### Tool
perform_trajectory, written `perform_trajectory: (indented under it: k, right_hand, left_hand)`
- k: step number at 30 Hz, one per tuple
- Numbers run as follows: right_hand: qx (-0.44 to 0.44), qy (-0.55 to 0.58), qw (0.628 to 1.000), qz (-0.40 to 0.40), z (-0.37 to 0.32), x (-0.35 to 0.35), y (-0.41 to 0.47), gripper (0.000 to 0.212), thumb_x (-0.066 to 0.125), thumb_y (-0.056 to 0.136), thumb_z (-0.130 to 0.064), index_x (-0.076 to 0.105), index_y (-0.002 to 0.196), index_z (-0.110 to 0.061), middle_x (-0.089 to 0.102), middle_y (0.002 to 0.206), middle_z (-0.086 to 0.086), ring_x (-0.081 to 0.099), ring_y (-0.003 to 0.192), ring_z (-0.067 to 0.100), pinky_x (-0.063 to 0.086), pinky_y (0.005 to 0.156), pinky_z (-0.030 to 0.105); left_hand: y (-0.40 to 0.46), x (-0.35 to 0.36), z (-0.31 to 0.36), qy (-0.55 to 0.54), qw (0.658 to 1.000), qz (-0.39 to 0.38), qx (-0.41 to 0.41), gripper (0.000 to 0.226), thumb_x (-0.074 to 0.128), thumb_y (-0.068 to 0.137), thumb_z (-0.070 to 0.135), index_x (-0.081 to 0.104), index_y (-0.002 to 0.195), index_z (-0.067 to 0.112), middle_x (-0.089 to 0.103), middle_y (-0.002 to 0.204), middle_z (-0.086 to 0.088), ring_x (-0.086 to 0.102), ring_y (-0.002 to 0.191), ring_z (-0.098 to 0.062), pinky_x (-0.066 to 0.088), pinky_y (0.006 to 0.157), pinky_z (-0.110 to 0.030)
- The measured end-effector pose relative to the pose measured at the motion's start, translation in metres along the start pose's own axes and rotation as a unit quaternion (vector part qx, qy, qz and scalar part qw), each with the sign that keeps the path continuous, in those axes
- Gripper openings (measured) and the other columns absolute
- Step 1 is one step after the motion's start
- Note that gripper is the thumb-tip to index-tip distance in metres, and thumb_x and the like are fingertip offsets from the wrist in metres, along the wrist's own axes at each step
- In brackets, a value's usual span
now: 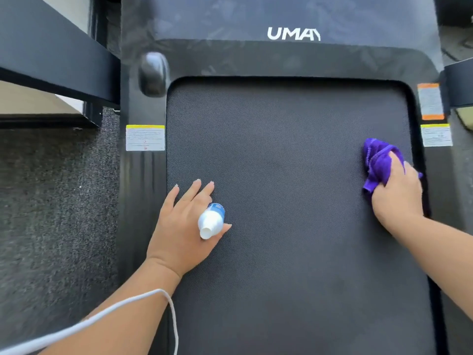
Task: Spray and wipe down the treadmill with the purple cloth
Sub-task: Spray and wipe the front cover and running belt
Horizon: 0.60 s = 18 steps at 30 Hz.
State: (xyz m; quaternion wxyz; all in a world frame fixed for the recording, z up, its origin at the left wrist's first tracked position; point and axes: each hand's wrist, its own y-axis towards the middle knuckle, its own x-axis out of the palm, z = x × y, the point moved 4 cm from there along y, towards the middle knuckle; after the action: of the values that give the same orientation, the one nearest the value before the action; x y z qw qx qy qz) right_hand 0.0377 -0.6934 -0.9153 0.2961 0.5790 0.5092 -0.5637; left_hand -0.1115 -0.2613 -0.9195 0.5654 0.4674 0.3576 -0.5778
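A white cable [107, 312] loops over the left forearm at the bottom of the view as a person leans over a treadmill [294, 57] to clean it. The left hand [184, 226] lies on the belt [281, 175] with its fingers stretched flat, a small spray bottle [211, 221] tucked between thumb and forefinger, apparently parked there to brace the body while keeping the spray within reach. Further up, at the belt's right edge, the right hand [396, 193] grips the bunched purple cloth [378, 162] and presses it to the surface beside the side rail [440, 175], the wad likely giving a firmer pad for wiping. Warning labels [145, 138] flank the belt on both rails, and the UMAY logo [293, 34] marks the motor cover beyond. Grey carpet [56, 201] lies to the left. The wiping appears under way.
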Motion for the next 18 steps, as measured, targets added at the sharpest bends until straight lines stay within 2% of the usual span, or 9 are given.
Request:
perform_trajectory:
  k: [3, 6, 8, 10, 12, 13, 15, 18]
  right_hand:
    - [0.010, -0.002, 1.000, -0.001, 0.009, 0.006, 0.002, 0.061, 0.049, 0.086, -0.016, 0.044, 0.146, -0.026, 0.043, 0.150, 0.022, 0.041, 0.136, 0.048, 0.035, 0.117, 0.058]
    - [-0.006, -0.006, 1.000, -0.002, 0.019, 0.013, 0.007, 0.057, 0.049, 0.081, -0.025, 0.049, 0.138, -0.022, 0.047, 0.147, 0.020, 0.045, 0.131, 0.048, 0.041, 0.111, 0.061]
    - [0.004, 0.013, 1.000, -0.004, 0.017, 0.009, 0.005, 0.057, 0.052, 0.084, -0.021, 0.049, 0.141, -0.023, 0.046, 0.149, 0.021, 0.042, 0.134, 0.047, 0.037, 0.115, 0.060]
    - [0.027, 0.056, 0.998, -0.006, 0.006, 0.004, -0.002, 0.058, 0.052, 0.085, -0.014, 0.049, 0.142, -0.028, 0.043, 0.152, 0.015, 0.037, 0.142, 0.043, 0.029, 0.122, 0.058]
    - [0.039, 0.126, 0.991, 0.005, -0.013, 0.004, -0.014, 0.058, 0.045, 0.078, -0.015, 0.051, 0.133, -0.031, 0.048, 0.146, 0.004, 0.040, 0.143, 0.037, 0.032, 0.121, 0.059]
    - [0.033, 0.156, 0.987, 0.007, -0.029, 0.007, -0.022, 0.062, 0.042, 0.076, -0.016, 0.050, 0.136, -0.030, 0.050, 0.146, 0.004, 0.042, 0.142, 0.033, 0.034, 0.120, 0.059]
    - [-0.021, 0.195, 0.981, -0.010, -0.071, 0.018, -0.042, 0.070, 0.039, 0.080, -0.018, 0.044, 0.149, -0.031, 0.049, 0.152, 0.010, 0.044, 0.141, 0.026, 0.035, 0.120, 0.056]
    - [-0.196, 0.160, 0.964, -0.077, -0.166, 0.033, -0.087, 0.070, 0.046, 0.090, -0.015, 0.042, 0.158, -0.032, 0.038, 0.166, 0.009, 0.029, 0.155, 0.030, 0.023, 0.126, 0.048]
  left_hand:
    - [0.001, 0.000, -0.002, -0.019, 1.000, 0.006, -0.008, 0.074, 0.049, 0.098, 0.067, 0.061, 0.138, 0.006, 0.057, 0.149, 0.002, 0.044, 0.146, -0.020, 0.029, 0.122, -0.053]
    - [0.000, 0.001, -0.001, -0.020, 1.000, 0.002, -0.010, 0.076, 0.047, 0.098, 0.069, 0.061, 0.138, 0.006, 0.057, 0.148, 0.002, 0.043, 0.147, -0.019, 0.029, 0.122, -0.053]
    - [0.001, 0.000, 0.000, -0.022, 1.000, 0.007, -0.008, 0.076, 0.046, 0.099, 0.069, 0.061, 0.138, 0.006, 0.059, 0.147, 0.002, 0.044, 0.146, -0.018, 0.031, 0.121, -0.052]
    - [0.000, 0.000, -0.001, -0.028, 0.999, 0.008, -0.019, 0.077, 0.044, 0.099, 0.070, 0.061, 0.139, 0.007, 0.059, 0.146, 0.002, 0.044, 0.146, -0.017, 0.032, 0.121, -0.050]
    - [0.000, 0.000, -0.001, -0.036, 0.999, 0.006, -0.032, 0.079, 0.041, 0.098, 0.072, 0.060, 0.140, 0.008, 0.060, 0.145, 0.003, 0.044, 0.146, -0.017, 0.034, 0.120, -0.047]
    - [0.001, -0.002, -0.001, -0.040, 0.999, 0.006, -0.035, 0.080, 0.040, 0.098, 0.073, 0.060, 0.140, 0.008, 0.060, 0.144, 0.004, 0.044, 0.146, -0.017, 0.035, 0.119, -0.047]
    - [0.002, -0.004, 0.000, -0.045, 0.998, -0.002, -0.040, 0.081, 0.038, 0.097, 0.075, 0.060, 0.139, 0.008, 0.062, 0.141, 0.004, 0.044, 0.146, -0.016, 0.034, 0.120, -0.047]
    - [0.002, -0.004, 0.001, -0.038, 0.998, -0.011, -0.039, 0.074, 0.045, 0.096, 0.072, 0.063, 0.128, 0.008, 0.054, 0.151, -0.001, 0.042, 0.148, -0.016, 0.027, 0.124, -0.045]
